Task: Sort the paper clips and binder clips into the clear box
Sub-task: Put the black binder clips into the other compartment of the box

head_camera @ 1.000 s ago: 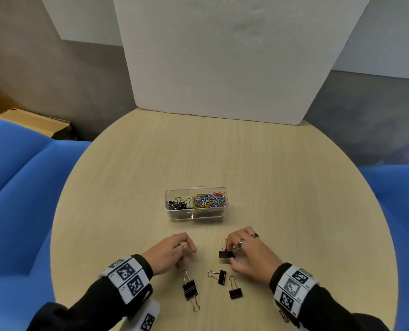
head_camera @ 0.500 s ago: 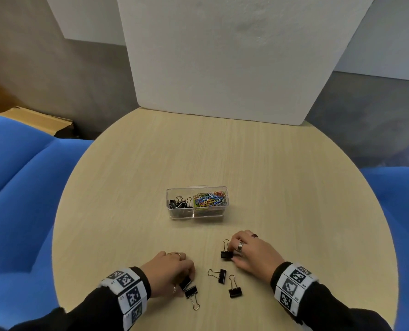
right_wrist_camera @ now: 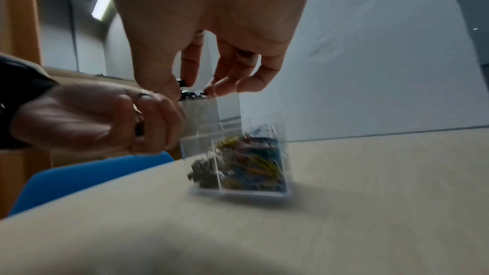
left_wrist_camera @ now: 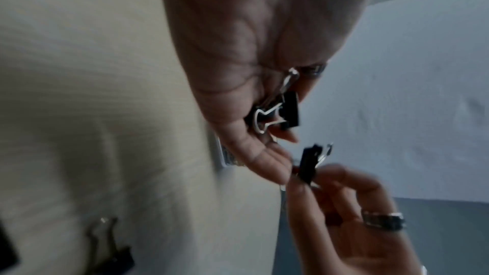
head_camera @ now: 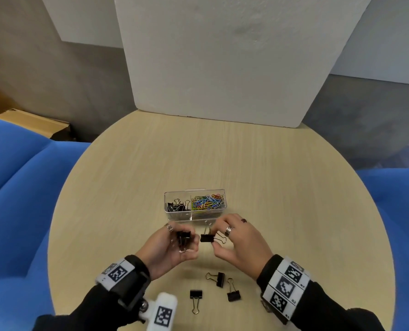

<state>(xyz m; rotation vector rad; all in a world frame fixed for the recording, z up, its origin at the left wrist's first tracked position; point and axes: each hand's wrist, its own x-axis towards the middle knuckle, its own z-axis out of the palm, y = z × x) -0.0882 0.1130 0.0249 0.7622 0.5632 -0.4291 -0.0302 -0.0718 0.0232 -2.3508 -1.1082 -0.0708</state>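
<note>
Head view. A round wooden table (head_camera: pixel 270 175) is seen from above. A clear box (head_camera: pixel 195 215) with two compartments stands near the middle: black binder clips in box (head_camera: pixel 178 205) fill the left compartment, coloured paper clips (head_camera: pixel 208 203) the right. Both hands are raised just in front of the box. The left hand (head_camera: pixel 172 249) is curled round a black binder clip (head_camera: pixel 183 238), held against the palm by fingers and thumb. The right hand (head_camera: pixel 239 242) pinches a second binder clip (head_camera: pixel 207 238) between thumb and forefinger, one wire handle pointing up and one pointing right. The two held clips are near each other but apart. Three loose binder clips lie on the table nearer the person: one at the left (head_camera: pixel 196 297), one in the middle (head_camera: pixel 217 278), one at the right (head_camera: pixel 233 293). A white board (head_camera: pixel 234 56) stands at the table's far edge; blue seats (head_camera: pixel 15 187) are seen at both sides.

Left wrist view. The left hand (left_wrist_camera: pixel 251 60) is shown closed on its black binder clip (left_wrist_camera: pixel 287 113), silver handle folded over it. The right hand (left_wrist_camera: pixel 352 216), with a ring, pinches the second binder clip (left_wrist_camera: pixel 311 163) just beside the left fingertips. One loose clip (left_wrist_camera: pixel 111 250) lies blurred on the table.

Right wrist view. The picture is blurred. The right hand (right_wrist_camera: pixel 211 28) is shown with its fingertips drawn together on a small dark object; the clip itself can barely be made out. The left hand (right_wrist_camera: pixel 105 118) is curled closed beside it. The clear box (right_wrist_camera: pixel 238 175) stands on the table beyond, below both hands.
</note>
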